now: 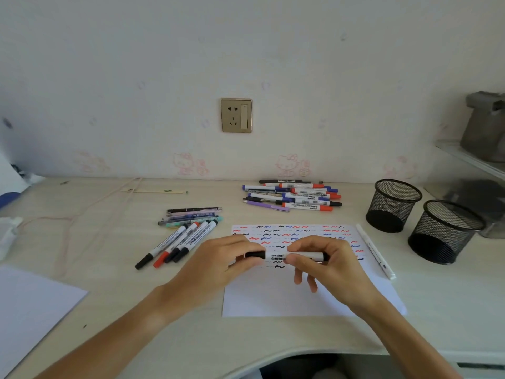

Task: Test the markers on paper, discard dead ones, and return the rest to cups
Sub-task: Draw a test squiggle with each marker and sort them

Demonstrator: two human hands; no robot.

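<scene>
Both hands hold one white, cylindrical marker (289,256) level over the paper sheet (306,294) at the scene's centre. The left hand (224,265) pinches its glossy black cap; the right hand (328,265) curls its fingers round the barrel. Wavy red, blue and black test strokes fill the sheet's upper half. Two round black wire-mesh cups (393,205) stand at 3 o'clock. At 9 o'clock, four capped whiteboard markers (177,243) lie side by side on the pale wood-grain desk (109,242); at 12 o'clock lies an untidy pile of pens (295,195).

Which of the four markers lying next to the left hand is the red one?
The red-capped marker, second from the left in that fanned group of four; the other three there have black caps.
</scene>
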